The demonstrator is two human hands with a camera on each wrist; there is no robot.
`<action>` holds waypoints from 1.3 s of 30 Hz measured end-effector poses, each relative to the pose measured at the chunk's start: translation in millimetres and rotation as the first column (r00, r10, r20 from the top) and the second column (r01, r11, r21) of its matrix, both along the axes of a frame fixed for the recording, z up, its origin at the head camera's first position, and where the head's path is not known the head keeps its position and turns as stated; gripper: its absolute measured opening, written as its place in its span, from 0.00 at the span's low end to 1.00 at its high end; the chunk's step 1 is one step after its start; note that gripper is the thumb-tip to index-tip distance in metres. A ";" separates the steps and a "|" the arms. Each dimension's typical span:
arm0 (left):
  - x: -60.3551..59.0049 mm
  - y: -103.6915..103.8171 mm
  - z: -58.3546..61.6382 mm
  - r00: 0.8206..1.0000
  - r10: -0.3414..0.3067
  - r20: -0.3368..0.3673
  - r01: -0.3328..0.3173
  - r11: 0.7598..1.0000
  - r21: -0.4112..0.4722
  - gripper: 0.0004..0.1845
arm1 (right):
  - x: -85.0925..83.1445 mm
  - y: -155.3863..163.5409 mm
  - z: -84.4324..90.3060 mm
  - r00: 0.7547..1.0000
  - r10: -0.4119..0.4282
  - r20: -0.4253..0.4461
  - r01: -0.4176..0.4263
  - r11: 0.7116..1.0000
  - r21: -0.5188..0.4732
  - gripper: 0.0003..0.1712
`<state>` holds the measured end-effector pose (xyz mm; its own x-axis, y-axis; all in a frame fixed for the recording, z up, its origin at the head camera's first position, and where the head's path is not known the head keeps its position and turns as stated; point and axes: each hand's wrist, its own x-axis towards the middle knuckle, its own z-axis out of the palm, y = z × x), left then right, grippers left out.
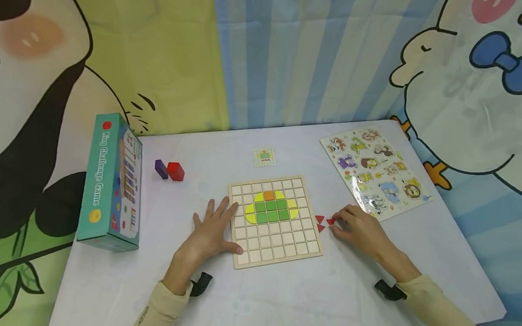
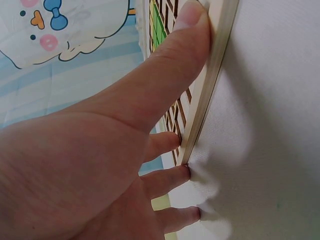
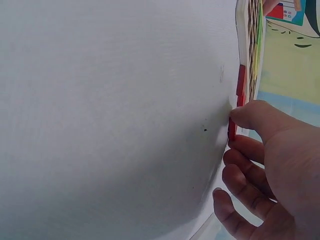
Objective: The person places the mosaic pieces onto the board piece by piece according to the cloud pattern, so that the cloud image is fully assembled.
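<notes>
Tile-laying step, mid-pattern. Wooden grid board [image 1: 275,221] at table [image 1: 263,306] centre, near the front edge; green, yellow and orange tiles [image 1: 271,208] already filling its upper middle rows, lower rows bare.

Left hand [image 1: 211,233] flat on the table against the board's left edge, fingers spread and straight, thumb [image 2: 192,30] pressed along the board's rim — bracing, not gripping.

Right hand [image 1: 360,227] just off the board's right edge, thumb and forefinger pinching a red triangle [image 1: 330,221]; other fingers loosely curled. Two more red triangles [image 1: 320,223] lying between hand and board, touching or nearly so; exact contact unclear.

Judgement: pick-up of the next piece under way. Next move calls for lifting the triangle clear, turning it to suit the cell, seating it flat without nudging neighbours.

Elsewhere: teal box [image 1: 110,182] standing at left edge, purple and red blocks [image 1: 169,170] beside it, small pattern card [image 1: 264,157] behind board, animal puzzle [image 1: 374,172] at right.
</notes>
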<state>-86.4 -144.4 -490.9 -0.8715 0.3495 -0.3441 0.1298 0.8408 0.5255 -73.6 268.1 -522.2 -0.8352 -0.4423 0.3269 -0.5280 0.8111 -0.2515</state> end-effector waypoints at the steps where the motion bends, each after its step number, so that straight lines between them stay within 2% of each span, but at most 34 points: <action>1: 0.1 -0.3 -0.4 1.000 0.003 0.003 -0.003 1.000 -0.001 0.66 | -0.2 -0.5 0.1 1.000 0.003 -0.003 -0.003 1.000 0.001 0.15; 7: 1.0 -1.3 0.1 1.000 0.009 0.000 -0.009 1.000 -0.001 0.66 | -4.9 -1.7 1.1 0.999 0.035 -0.042 -0.035 0.999 0.011 0.14; 13: 2.9 -1.4 -1.3 1.000 0.014 0.004 -0.014 1.000 -0.004 0.65 | -14.9 -5.7 5.1 0.990 0.093 -0.102 -0.097 0.994 -0.039 0.15; 16: 3.7 -1.0 -1.0 1.000 0.017 0.003 -0.017 1.000 -0.004 0.65 | -20.5 -14.6 9.8 0.986 0.133 -0.104 -0.140 0.988 -0.063 0.16; 22: 2.6 0.7 -1.6 1.000 0.018 0.008 -0.018 1.000 -0.006 0.65 | -31.3 -48.3 19.9 0.968 0.224 -0.113 -0.232 0.970 -0.066 0.16; 28: 1.3 1.4 0.6 1.000 0.015 0.007 -0.015 1.000 -0.016 0.65 | -37.3 -93.9 26.0 0.949 0.307 -0.075 -0.311 0.949 -0.049 0.14; 35: 1.1 0.8 3.7 1.000 0.009 0.005 -0.009 1.000 -0.003 0.64 | -37.1 -135.7 18.0 0.897 0.428 -0.109 -0.431 0.902 -0.012 0.11; 39: 1.7 0.4 5.3 1.000 0.008 0.002 -0.008 1.000 0.001 0.63 | -34.0 -144.9 12.4 0.886 0.458 -0.074 -0.460 0.888 -0.007 0.10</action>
